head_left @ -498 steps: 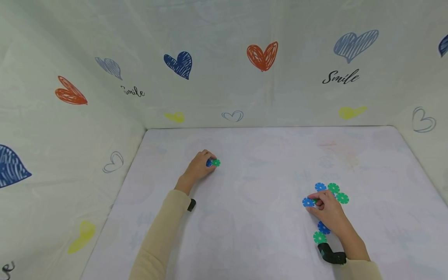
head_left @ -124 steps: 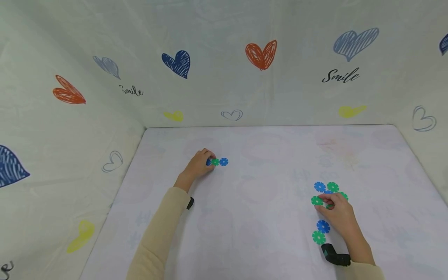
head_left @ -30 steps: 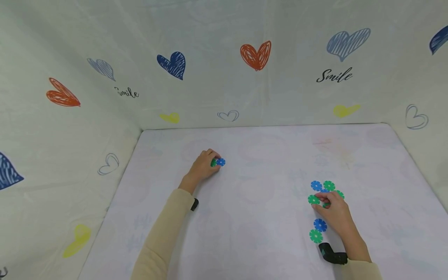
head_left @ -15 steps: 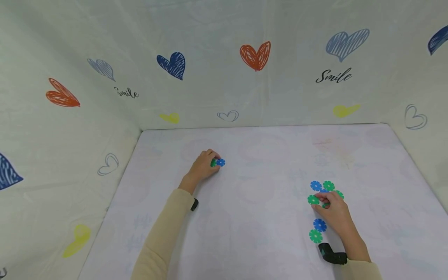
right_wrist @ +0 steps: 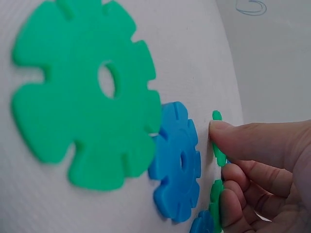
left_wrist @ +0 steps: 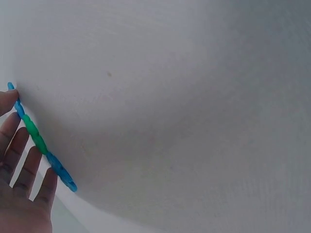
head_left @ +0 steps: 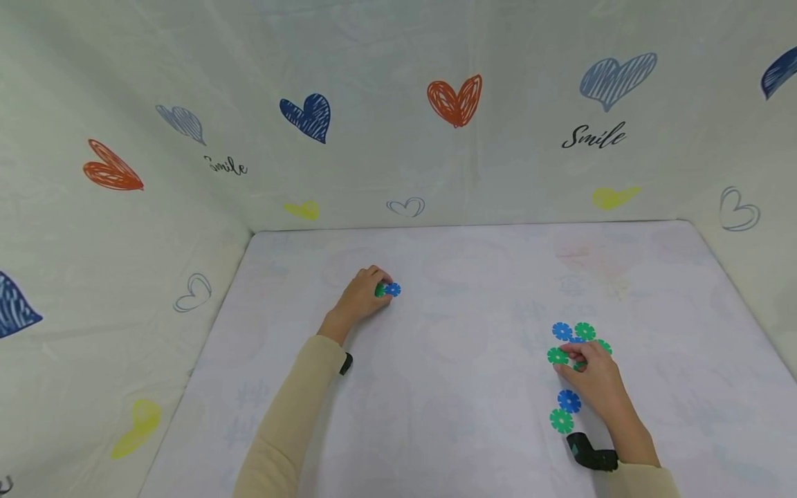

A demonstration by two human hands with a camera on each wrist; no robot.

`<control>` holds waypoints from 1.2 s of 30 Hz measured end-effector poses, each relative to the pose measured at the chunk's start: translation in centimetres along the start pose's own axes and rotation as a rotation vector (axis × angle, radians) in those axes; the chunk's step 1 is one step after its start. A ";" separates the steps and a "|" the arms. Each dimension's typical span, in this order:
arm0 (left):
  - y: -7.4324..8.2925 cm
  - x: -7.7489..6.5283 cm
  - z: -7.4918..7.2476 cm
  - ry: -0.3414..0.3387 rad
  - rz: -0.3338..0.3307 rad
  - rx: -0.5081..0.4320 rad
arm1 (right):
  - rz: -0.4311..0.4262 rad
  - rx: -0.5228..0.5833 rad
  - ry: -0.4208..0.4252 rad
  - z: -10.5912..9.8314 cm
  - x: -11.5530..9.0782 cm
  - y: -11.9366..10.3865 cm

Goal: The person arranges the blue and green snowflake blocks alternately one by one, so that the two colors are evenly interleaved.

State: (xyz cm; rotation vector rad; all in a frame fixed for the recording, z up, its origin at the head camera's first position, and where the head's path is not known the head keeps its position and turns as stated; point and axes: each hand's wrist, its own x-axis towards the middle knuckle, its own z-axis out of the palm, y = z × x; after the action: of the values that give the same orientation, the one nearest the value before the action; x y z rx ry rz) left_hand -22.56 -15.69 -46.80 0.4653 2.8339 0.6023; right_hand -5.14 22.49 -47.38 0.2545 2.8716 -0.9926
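Note:
Near the far left of the white table, my left hand point(head_left: 360, 297) grips a row of notched plastic snowflake discs, blue, green and blue. In the left wrist view, the green disc point(left_wrist: 34, 133) lies between the two blue ones, edge to edge, along my fingers. My right hand point(head_left: 596, 377) pinches a green snowflake disc point(head_left: 557, 355) at the right, thumb on its near face in the right wrist view. Beyond that hand lie a blue disc point(head_left: 562, 331) and a green disc point(head_left: 584, 331), with others partly hidden behind my fingers.
Nearer me on the table point(head_left: 461, 387) lie a blue disc point(head_left: 569, 401) and a green disc point(head_left: 562, 420), close to the black wrist camera point(head_left: 591, 454). Curtains printed with hearts stand behind the table and at its sides.
Since the oldest frame, a blue disc has joined the left row, and my right hand has taken a green disc. My left grip has since shifted right along the row. The last second shows no clear movement.

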 end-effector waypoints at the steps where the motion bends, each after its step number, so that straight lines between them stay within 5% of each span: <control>1: 0.0 0.0 0.0 0.000 -0.001 -0.001 | 0.000 -0.004 0.002 0.0 0.0 0.0; 17: 0.1 0.1 -0.1 -0.014 -0.021 -0.005 | 0.027 -0.003 -0.034 0.1 0.1 -0.6; 29: -0.1 0.1 0.1 -0.009 -0.016 -0.007 | -0.049 -0.010 -0.073 -0.4 -0.2 -0.9; 36: 0.1 0.1 0.0 -0.012 -0.014 0.000 | -0.117 0.032 -0.027 -0.2 0.3 -1.3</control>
State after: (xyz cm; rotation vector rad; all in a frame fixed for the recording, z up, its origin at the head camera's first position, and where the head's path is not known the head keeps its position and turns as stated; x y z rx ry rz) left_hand -22.61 -15.60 -46.81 0.4477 2.8229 0.5951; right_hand -5.70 21.61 -46.44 0.0751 2.8771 -1.0529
